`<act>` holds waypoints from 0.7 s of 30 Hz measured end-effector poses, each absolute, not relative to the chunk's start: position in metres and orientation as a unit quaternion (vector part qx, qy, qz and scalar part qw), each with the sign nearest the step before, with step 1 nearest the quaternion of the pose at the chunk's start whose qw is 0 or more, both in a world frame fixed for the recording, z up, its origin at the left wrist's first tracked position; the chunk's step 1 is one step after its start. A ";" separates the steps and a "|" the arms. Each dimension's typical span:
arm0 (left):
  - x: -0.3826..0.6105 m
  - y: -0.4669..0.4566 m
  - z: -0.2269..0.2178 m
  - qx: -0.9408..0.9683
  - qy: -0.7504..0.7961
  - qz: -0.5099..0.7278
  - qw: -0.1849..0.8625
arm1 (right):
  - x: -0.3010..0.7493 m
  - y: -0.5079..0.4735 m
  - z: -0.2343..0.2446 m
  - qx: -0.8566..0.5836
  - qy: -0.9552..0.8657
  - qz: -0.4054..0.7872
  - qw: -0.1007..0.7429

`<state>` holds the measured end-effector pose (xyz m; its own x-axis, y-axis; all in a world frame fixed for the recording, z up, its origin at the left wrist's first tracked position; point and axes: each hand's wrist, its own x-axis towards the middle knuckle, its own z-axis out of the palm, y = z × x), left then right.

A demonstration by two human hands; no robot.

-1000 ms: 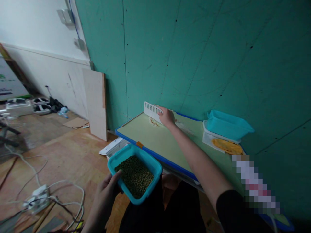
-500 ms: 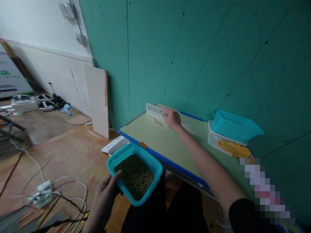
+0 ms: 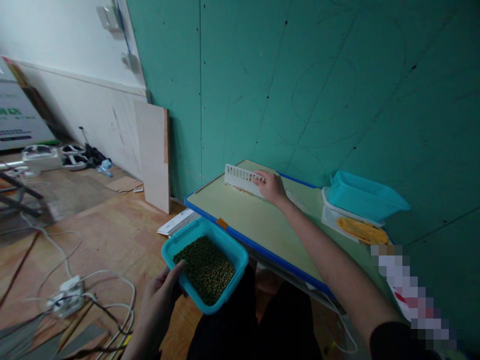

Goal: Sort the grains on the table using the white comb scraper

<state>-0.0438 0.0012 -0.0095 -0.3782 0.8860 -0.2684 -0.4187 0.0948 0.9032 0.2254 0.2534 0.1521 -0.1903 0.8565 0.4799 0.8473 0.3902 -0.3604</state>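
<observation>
The left hand (image 3: 159,300) holds a teal rectangular plastic tub (image 3: 205,265) filled with small green beans (image 3: 204,269). The thumb lies over the near rim of the tub, touching the beans' edge; the remaining fingers are hidden beneath the tub, clamped on its near-left corner. The tub hangs off the table, just in front of the blue front edge of the pale green tabletop (image 3: 258,225), above the person's lap.

The right hand (image 3: 272,187) is stretched out to the far side of the tabletop. Its fingers are closed together on the right end of a white slatted plastic strip (image 3: 242,178), which stands on its long edge on the tabletop. The strip runs leftward from the fingertips. A line of small pale grains (image 3: 240,189) lies on the tabletop against the near side of the strip, just left of the fingers; a further pale scatter lies right of the wrist.

Well to the right of the right hand, a second teal plastic tub (image 3: 365,196) sits on a white tray (image 3: 330,215) holding a flat yellow item (image 3: 362,231).
</observation>
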 end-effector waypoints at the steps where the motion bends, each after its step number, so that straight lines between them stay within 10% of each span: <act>1: -0.044 0.001 -0.010 0.220 0.533 0.637 0.512 | 0.225 0.256 0.152 -0.553 -0.769 0.008 0.322; 21: -0.040 -0.001 -0.006 0.221 0.537 0.633 0.511 | 0.227 0.243 0.146 -0.519 -0.810 0.006 0.271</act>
<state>-0.0400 -0.0008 -0.0057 -0.3795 0.8850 -0.2696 -0.4108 0.0999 0.9062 0.2270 0.2430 0.1460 -0.3131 0.8450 0.4336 0.8385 0.4603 -0.2917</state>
